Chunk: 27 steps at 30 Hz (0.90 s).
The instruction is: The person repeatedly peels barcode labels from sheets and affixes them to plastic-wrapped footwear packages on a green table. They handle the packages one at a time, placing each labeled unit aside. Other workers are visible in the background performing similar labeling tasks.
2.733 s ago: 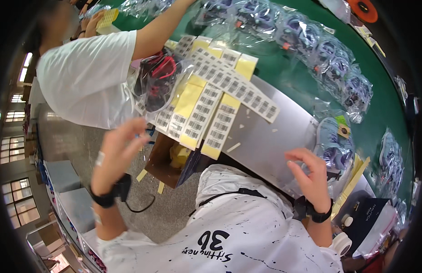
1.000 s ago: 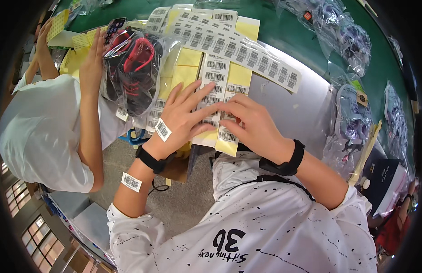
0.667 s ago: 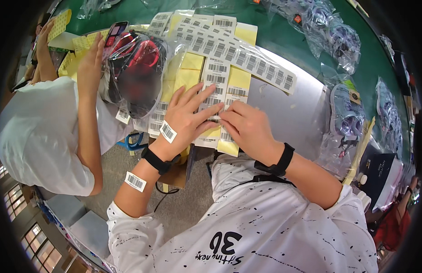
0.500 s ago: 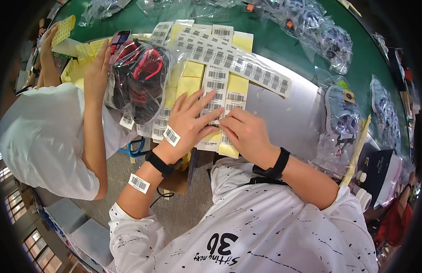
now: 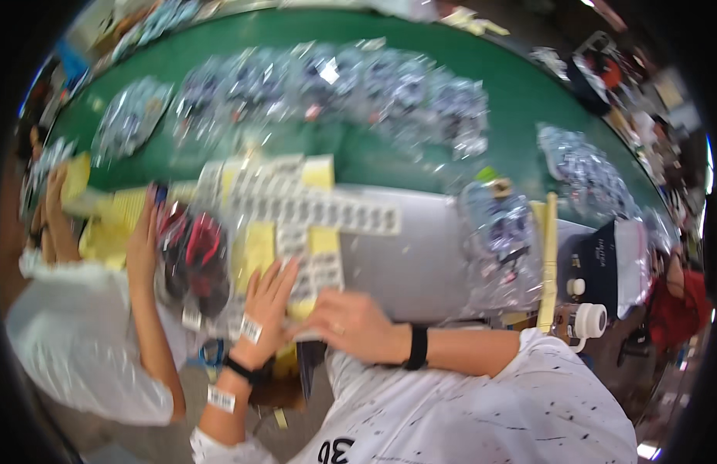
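Observation:
My left hand point(image 5: 267, 309) lies with its fingers stretched out on the sheets of barcode labels point(image 5: 320, 209). Stuck to the back of that hand is one white barcode label point(image 5: 251, 330), and a second label point(image 5: 221, 399) sits on the forearm. My right hand point(image 5: 349, 323) is beside it, fingers curled together close to the left thumb. Blur and the hand itself hide what the right fingertips hold, if anything. Under the strips are yellow backing sheets point(image 5: 258, 251). Left of them lies a clear bag with black and red shoes point(image 5: 197, 251).
Another person's arm point(image 5: 142, 271) reaches in at the left, by the bagged shoes. Bagged bluish shoes point(image 5: 320, 81) line the green table point(image 5: 420, 174); another bag point(image 5: 497, 224) lies right of the grey board point(image 5: 405, 267). A white-capped bottle point(image 5: 586, 321) stands near my right elbow.
The view has swung upward and right, bringing more of the table into sight. My right hand has drawn back slightly toward me from the label strip. My left hand stays spread on the sheets.

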{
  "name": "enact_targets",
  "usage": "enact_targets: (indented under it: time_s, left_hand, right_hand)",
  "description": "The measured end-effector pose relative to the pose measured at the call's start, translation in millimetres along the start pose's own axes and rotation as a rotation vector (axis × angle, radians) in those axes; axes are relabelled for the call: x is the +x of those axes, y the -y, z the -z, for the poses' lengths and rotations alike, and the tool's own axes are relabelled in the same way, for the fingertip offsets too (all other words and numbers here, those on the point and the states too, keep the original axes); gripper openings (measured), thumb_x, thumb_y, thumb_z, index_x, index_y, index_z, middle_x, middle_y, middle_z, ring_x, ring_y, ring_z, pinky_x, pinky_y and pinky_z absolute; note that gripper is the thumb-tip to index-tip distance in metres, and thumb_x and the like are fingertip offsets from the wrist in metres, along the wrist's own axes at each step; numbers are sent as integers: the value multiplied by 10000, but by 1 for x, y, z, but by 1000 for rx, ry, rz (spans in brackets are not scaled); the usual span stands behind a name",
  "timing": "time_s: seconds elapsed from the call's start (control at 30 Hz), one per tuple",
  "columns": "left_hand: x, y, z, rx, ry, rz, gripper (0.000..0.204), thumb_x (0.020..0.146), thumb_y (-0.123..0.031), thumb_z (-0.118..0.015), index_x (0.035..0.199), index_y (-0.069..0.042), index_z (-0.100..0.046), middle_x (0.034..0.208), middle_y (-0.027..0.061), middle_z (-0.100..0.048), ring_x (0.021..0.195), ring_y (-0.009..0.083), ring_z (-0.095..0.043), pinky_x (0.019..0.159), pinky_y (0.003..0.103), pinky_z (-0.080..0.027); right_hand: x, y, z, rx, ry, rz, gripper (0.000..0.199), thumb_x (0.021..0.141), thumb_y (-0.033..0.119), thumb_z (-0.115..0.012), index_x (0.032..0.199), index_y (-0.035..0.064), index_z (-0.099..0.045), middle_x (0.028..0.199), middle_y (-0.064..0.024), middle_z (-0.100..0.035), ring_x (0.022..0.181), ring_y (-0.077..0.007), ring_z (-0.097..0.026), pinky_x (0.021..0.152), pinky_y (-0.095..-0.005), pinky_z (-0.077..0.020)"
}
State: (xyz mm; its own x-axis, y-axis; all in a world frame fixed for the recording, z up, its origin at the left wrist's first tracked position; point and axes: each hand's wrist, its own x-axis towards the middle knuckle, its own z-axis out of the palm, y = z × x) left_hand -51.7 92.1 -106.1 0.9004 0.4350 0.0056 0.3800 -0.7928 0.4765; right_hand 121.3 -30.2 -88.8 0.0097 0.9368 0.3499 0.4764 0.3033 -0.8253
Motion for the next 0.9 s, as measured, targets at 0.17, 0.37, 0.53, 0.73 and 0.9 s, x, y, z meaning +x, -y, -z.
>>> enact_targets:
  time_s: [0.17,0.37,0.53,0.73,0.9]
  left_hand:
    - [7,-13,-2,4,39,26,955,635,-400,-826,1401,-26,-396,1450,170,-419,1334,393,-365,1098,553,-212]
    - [13,-24,-5,-227,-125,162,729,713,-217,-725,1343,17,-441,1456,240,-374,1328,407,-375,1107,497,-248]
    - [49,-68,-23,-317,-263,224,648,890,-246,-635,1426,-9,-358,1442,200,-414,1339,407,-350,1115,475,-254]
    - [137,-127,-61,-422,-162,105,579,750,-75,-609,1300,21,-457,1415,260,-406,1314,415,-389,1105,468,-277]
    - [162,-124,-95,-374,-248,168,544,786,-50,-565,1311,15,-438,1426,240,-399,1318,391,-385,1097,461,-297]
  right_hand:
    - [34,-19,123,294,-112,-331,71,826,48,-687,818,-10,-646,901,-34,-590,805,-125,-584,721,-261,-471]
    - [50,-148,361,506,-833,-459,148,862,123,-668,990,59,-632,940,-16,-613,845,-118,-598,760,-270,-487]
    - [68,-288,425,77,-918,-851,571,774,231,-760,1244,51,-489,1048,-88,-601,915,-208,-603,643,-355,-538]
    - [97,-350,411,63,-880,-976,741,761,148,-746,1380,40,-354,983,-117,-615,780,-184,-622,594,-331,-527]
    - [39,-356,435,396,-950,-919,730,711,-62,-704,1365,30,-394,898,-91,-631,711,-154,-626,563,-316,-536]
